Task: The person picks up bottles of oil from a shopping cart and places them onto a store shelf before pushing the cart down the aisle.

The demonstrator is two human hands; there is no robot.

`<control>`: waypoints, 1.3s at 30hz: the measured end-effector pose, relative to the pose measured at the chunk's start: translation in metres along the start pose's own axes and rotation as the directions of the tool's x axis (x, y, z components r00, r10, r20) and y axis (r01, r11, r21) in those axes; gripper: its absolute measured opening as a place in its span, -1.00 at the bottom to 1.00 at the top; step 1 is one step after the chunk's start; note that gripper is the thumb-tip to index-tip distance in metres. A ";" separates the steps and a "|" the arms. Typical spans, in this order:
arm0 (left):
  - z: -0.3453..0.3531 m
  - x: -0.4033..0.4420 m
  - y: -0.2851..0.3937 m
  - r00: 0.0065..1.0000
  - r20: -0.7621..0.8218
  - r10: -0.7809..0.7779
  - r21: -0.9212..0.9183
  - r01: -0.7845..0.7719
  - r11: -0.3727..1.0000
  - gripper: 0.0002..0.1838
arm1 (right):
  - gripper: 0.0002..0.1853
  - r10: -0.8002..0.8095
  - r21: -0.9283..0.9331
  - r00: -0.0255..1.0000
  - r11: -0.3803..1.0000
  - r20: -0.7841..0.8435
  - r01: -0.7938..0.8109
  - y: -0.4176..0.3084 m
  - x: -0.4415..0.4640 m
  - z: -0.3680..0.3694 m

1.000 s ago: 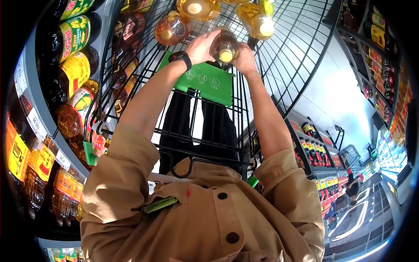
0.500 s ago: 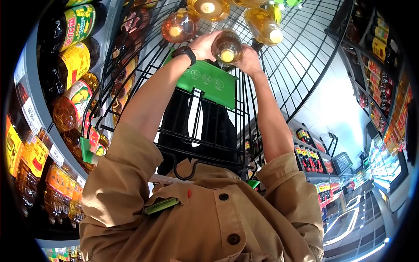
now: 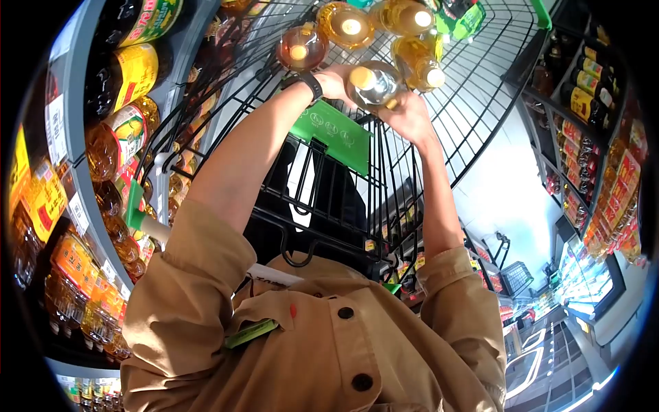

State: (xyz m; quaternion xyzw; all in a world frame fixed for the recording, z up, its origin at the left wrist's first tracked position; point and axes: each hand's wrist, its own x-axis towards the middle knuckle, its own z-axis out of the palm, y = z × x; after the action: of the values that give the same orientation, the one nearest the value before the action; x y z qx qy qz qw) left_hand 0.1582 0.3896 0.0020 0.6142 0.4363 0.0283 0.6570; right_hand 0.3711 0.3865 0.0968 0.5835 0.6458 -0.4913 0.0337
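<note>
Just beyond the left hand (image 3: 333, 85) sits an amber bottle (image 3: 303, 48); that hand cups one side of the yellow-capped bottle (image 3: 384, 88) — the right hand (image 3: 411, 119) curls round its other side. Even pressure from both palms, clear of the golden bottle (image 3: 412, 58) beyond the right hand, should steady it.

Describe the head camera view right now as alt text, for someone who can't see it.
A person's left hand and right hand hold a yellow-capped bottle between them at a black wire shopping cart. More filled bottles are inside it, and store shelves packed with bottles line the left side.
</note>
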 end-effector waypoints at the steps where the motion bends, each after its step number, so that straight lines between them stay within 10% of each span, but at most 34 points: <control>1: -0.001 0.000 0.010 0.995 0.029 0.100 0.008 -0.100 0.995 -0.26 | -0.79 0.042 -0.037 0.999 0.998 0.019 -0.042 -0.016 -0.014 -0.013; 8: -0.060 -0.103 0.194 0.896 0.385 0.220 -0.071 -0.209 0.975 -0.05 | -0.89 -0.322 0.242 0.936 0.906 -0.141 0.348 -0.111 -0.163 -0.115; 11: -0.057 -0.138 0.243 0.776 0.320 0.544 -0.341 -0.441 0.830 0.07 | -0.72 -0.479 0.681 0.798 0.447 -0.364 0.579 -0.142 -0.230 -0.146; 13: -0.046 -0.153 0.275 0.688 0.289 0.666 -0.606 -0.407 0.683 0.06 | -0.54 -0.630 0.850 0.721 0.177 -0.289 0.496 -0.174 -0.261 -0.171; 16: -0.007 -0.208 0.318 0.797 -0.011 0.604 -0.880 -0.294 0.372 -0.10 | -0.85 -0.582 0.954 0.758 -0.136 -0.295 0.266 -0.176 -0.281 -0.180; 22: 0.038 -0.297 0.336 0.892 -0.226 0.392 -0.904 -0.342 0.257 -0.33 | -0.59 -0.399 0.930 0.889 -0.361 -0.225 0.074 -0.187 -0.270 -0.153; 26: 0.061 -0.349 0.330 0.863 -0.375 0.338 -0.785 -0.489 0.379 -0.32 | -0.52 -0.091 0.952 0.950 -0.091 -0.300 0.292 -0.249 -0.277 -0.102; 28: 0.065 -0.373 0.322 0.844 -0.396 0.361 -0.736 -0.527 0.425 -0.32 | -0.45 -0.352 0.961 0.896 -0.040 -0.270 0.273 -0.241 -0.262 -0.092; 39: 0.073 -0.480 0.297 0.657 -0.669 0.349 -0.494 -0.743 0.452 -0.34 | -0.37 -0.472 0.980 0.863 -0.007 -0.178 0.198 -0.320 -0.257 -0.031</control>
State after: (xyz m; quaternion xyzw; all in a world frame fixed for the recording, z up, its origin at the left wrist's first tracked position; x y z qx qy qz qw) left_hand 0.0546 0.1303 0.4978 0.3756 0.3001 0.5687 0.6674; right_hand 0.2169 0.2742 0.4621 0.2236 0.2587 -0.8416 -0.4181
